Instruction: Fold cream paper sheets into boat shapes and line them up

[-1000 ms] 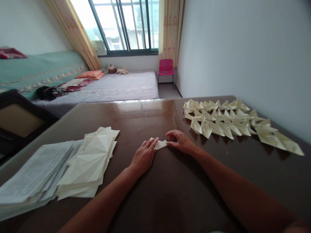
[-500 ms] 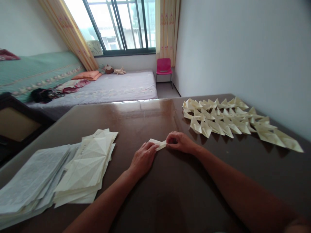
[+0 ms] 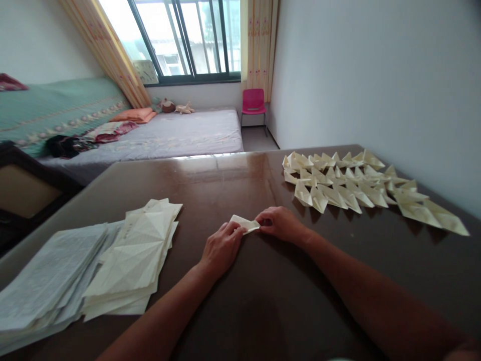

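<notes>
A small folded piece of cream paper [image 3: 246, 224] lies low over the middle of the brown table [image 3: 225, 188], between my two hands. My left hand [image 3: 224, 244] grips its near left part, fingers closed over the edge. At the paper's right tip, the thumb and fingers of my right hand [image 3: 280, 224] are pinched together. My fingertips hide parts of the folds. To the left rests a stack of creased cream sheets [image 3: 137, 245]. Rows of folded paper pieces [image 3: 338, 180] with pointed tips stand at the far right.
A pile of printed paper sheets [image 3: 48, 281] sits at the table's left, partly under the creased stack. A wall [image 3: 376, 75] runs along the right side. Beyond the table are a bed [image 3: 203, 130], a pink chair [image 3: 253, 103] and a window. A dark wooden chair [image 3: 33, 195] stands left.
My right hand has shifted slightly, its fingers still at the paper's right tip. The folded paper now shows a broader face between my hands.
</notes>
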`<state>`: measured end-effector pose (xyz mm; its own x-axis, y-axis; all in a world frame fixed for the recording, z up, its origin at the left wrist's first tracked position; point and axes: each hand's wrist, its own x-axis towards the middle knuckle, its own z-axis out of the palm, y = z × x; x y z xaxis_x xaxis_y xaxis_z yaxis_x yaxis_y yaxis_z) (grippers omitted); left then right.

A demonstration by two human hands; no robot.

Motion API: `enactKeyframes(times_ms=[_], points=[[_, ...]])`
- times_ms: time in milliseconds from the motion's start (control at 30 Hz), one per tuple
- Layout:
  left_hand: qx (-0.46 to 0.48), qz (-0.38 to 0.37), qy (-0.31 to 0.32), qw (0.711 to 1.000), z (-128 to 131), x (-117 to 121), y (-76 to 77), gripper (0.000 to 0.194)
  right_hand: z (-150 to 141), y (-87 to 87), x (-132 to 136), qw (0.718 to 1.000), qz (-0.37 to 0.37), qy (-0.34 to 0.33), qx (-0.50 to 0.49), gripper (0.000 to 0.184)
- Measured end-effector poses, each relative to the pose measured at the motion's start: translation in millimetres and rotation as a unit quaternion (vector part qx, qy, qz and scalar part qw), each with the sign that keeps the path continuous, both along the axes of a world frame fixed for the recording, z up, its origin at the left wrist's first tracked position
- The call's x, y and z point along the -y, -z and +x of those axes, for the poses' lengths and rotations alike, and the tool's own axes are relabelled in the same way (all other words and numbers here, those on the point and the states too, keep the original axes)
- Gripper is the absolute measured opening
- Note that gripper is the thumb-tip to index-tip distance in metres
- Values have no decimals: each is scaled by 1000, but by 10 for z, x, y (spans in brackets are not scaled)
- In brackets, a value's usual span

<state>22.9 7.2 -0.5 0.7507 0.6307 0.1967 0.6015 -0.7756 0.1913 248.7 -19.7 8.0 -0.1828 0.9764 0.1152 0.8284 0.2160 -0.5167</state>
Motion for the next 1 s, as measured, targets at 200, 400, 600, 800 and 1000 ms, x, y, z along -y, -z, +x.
enactKeyframes(times_ms=[200, 400, 600, 800, 1000], points=[[-6, -2, -5, 1000, 1, -4, 9, 28, -35, -54, 62, 991, 61, -55, 106, 17], [-8, -3, -7, 1000, 8, -1, -5, 28, -43, -48, 82, 980, 92, -80, 156, 18], [-5, -2, -11, 1000, 14, 1, 9, 29, -39, -57, 100, 985, 76, -94, 122, 24], [34, -7, -26, 999, 12, 8, 19, 35, -68, -21, 97, 997, 35, -47, 46, 27], [49, -25, -29, 998, 16, 10, 7, 32, -104, 57, 74, 999, 51, -2, 14, 18]])
